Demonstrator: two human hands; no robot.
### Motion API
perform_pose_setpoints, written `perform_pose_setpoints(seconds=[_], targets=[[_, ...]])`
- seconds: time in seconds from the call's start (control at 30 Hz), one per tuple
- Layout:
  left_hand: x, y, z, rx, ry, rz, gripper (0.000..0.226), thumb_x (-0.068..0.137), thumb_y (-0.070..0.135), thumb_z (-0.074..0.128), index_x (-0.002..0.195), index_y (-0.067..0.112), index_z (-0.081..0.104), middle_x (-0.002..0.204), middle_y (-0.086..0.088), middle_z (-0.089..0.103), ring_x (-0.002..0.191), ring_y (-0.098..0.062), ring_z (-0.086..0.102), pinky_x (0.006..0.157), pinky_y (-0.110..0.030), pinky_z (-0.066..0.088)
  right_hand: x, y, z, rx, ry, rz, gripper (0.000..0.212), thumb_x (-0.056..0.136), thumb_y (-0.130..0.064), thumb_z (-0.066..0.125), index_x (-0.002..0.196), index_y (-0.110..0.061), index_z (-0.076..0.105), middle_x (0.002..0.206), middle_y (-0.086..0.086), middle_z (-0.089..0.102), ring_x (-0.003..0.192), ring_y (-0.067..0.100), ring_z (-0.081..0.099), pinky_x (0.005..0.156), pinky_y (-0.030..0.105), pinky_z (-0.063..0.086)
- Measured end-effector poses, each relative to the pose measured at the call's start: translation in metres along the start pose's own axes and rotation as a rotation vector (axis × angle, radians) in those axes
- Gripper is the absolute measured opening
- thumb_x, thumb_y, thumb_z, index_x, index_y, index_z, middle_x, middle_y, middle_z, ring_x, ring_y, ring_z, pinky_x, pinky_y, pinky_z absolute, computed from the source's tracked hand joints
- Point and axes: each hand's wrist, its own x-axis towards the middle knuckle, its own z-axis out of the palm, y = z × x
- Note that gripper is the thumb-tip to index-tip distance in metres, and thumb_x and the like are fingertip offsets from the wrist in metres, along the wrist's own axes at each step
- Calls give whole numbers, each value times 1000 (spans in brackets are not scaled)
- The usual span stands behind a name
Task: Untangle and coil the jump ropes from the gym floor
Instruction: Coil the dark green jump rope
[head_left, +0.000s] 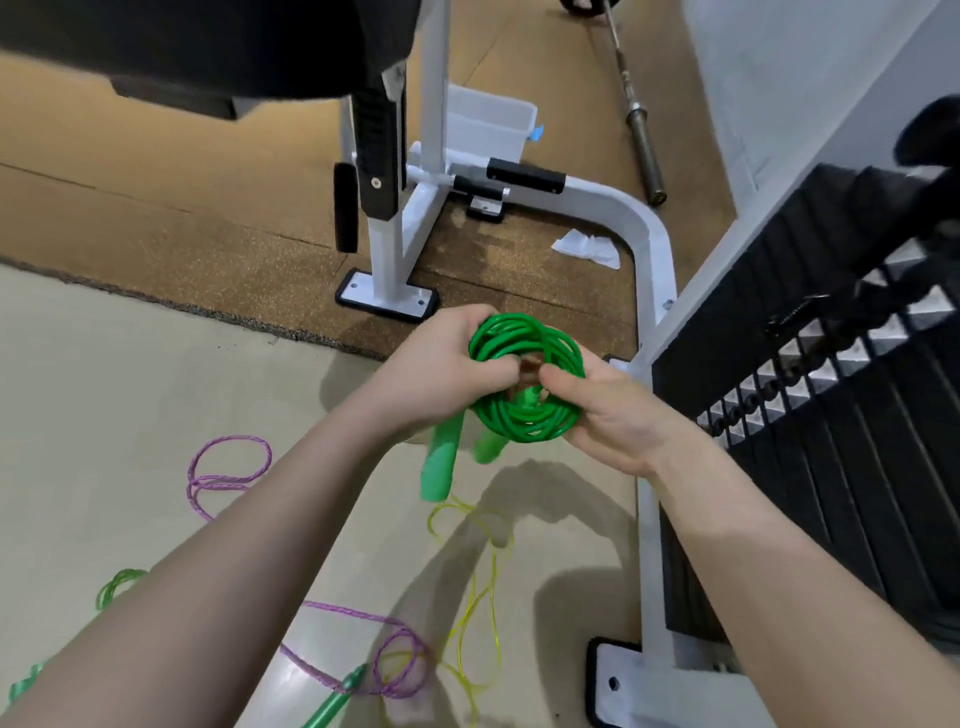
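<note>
Floor (130, 395): pale smooth surface near the person, meeting brown speckled rubber matting farther off.

White machine frame (652, 244): curved tube and upright posts bolted on black-edged foot plates, standing on the matting and running down the right side. Black weight stack (831, 441) to the right of it.

Barbell (636, 119) lying on the matting at upper right. Clear plastic bin (491, 127) behind the frame's upright. Crumpled white paper (589, 248) on the matting inside the frame's curve.

Left hand (441, 358): fingers curled round the left side of the green jump rope (524, 374), thumb at the coil's centre. Right hand (613, 410): grasps the coil's right side, thumb pressing toward the centre. The rope is wound in a tight round coil, held in the air between both hands above the floor. Its two green handles (441, 462) hang below the coil.

On the floor below: purple rope (228, 473) in loose loops, thin yellow rope (478, 587) crossing it near the bottom, another green rope (117, 582) at lower left, partly hidden by the left forearm.
</note>
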Motion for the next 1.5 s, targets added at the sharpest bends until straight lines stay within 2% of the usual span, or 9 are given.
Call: perform_pose_setpoints(seconds=[0.13, 0.2, 0.4, 0.7, 0.9, 1.1, 1.2, 1.4, 1.5], targets=[[12, 41, 2, 251, -17, 81, 17, 76, 23, 71, 80, 13, 57, 74, 0, 63, 68, -12, 61, 62, -31, 50, 5, -38, 8, -992, 331, -19, 12, 87, -12, 57, 90, -22, 63, 89, -2, 67, 89, 18, 63, 84, 41, 50], [20, 58, 3, 224, -5, 82, 22, 75, 21, 69, 86, 6, 58, 75, -5, 64, 70, -19, 61, 65, -37, 51, 3, -55, 13, -1133, 590, -120, 14, 83, -15, 56, 93, -25, 57, 90, -5, 63, 91, 20, 60, 77, 39, 50], [43, 112, -16, -450, -99, 0, 12, 85, 13, 62, 96, 10, 59, 69, 5, 65, 57, -3, 60, 57, -16, 50, -26, -115, 16, 76, -38, -267, 48, 68, -41, 75, 107, -15, 71, 107, 7, 70, 97, 20, 67, 79, 33, 55], [52, 236, -66, -217, -23, 107, 39, 60, 41, 77, 92, 22, 62, 84, 1, 72, 78, -13, 66, 79, -34, 53, -45, -250, 93, -203, 421, -297, 58, 92, -58, 25, 95, -13, 62, 82, 8, 66, 63, 12, 62, 51, 21, 47], [39, 358, -101, -493, -114, 47, 18, 80, 3, 68, 90, 16, 62, 70, 6, 66, 63, -7, 61, 63, -19, 50, -75, -336, 141, -169, 764, -421, 51, 97, -47, 35, 66, -15, 61, 56, 1, 60, 50, 12, 53, 49, 25, 40], [17, 484, -140, -832, -390, -66, 36, 73, -7, 64, 105, 8, 56, 60, -3, 64, 48, -11, 59, 55, -21, 52, -139, -426, 196, -440, 793, -422, 23, 84, -20, 47, 72, -10, 63, 62, -1, 60, 59, 7, 52, 58, 24, 40], [9, 549, -154, -662, -538, 8, 40, 68, 2, 63, 106, 13, 55, 68, -5, 63, 50, -10, 58, 57, -22, 52, -180, -473, 217, -537, 875, -337, 28, 90, -22, 47, 81, -2, 64, 66, 9, 60, 60, 6, 51, 58, 22, 40], [6, 672, -144, -553, -751, 112, 23, 89, -7, 47, 103, 9, 56, 57, -1, 54, 36, -7, 44, 41, -16, 41, -264, -552, 264, -107, 676, -391, 66, 92, -61, 20, 99, -11, 62, 77, 4, 70, 70, 14, 65, 74, 30, 50], [-10, 722, -126, -438, -960, 293, 25, 89, -8, 50, 105, 11, 55, 57, 3, 56, 39, -6, 45, 44, -15, 42, -322, -578, 292, -174, 675, -582, 57, 86, -57, 36, 108, -10, 57, 79, 3, 71, 70, 13, 67, 67, 26, 54]])
